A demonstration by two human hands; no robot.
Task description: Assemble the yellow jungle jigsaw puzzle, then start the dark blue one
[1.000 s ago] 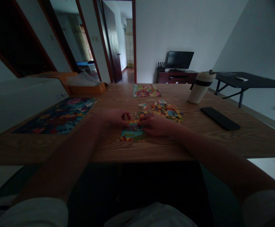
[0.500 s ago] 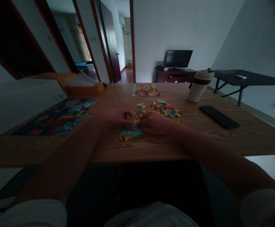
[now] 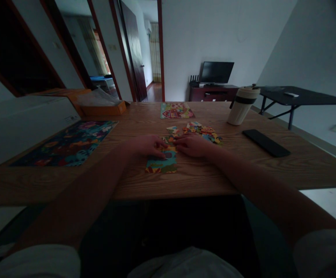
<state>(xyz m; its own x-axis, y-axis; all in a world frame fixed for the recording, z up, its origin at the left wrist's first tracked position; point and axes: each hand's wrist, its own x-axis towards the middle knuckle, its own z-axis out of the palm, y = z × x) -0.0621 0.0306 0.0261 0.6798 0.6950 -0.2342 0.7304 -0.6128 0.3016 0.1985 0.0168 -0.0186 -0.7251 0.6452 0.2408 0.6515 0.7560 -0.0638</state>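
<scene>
A partly joined jigsaw puzzle (image 3: 163, 166) in blue, green and yellow lies on the wooden table, near its front edge. My left hand (image 3: 146, 146) rests over the puzzle's upper left side, thumb and bent fingers apart, with no piece visible between them. On the upper right side, my right hand (image 3: 195, 145) lies palm down, its fingers stretched over the puzzle's edge. Just beyond it is a heap of loose puzzle pieces (image 3: 210, 133). A few more pieces (image 3: 172, 130) lie between the hands and the far side, partly hidden by the fingers.
A colourful picture sheet (image 3: 178, 110) lies at the table's far side. To the left are a dark floral picture (image 3: 69, 144), a white box (image 3: 29, 123) and an orange tray (image 3: 102, 109) with clear plastic. A tumbler (image 3: 241, 106) and a black phone-like slab (image 3: 266, 143) are at right.
My left hand has shifted slightly right and down, its thumb now across the puzzle. My right hand has drawn a little up and right, uncovering more of the puzzle's middle.
</scene>
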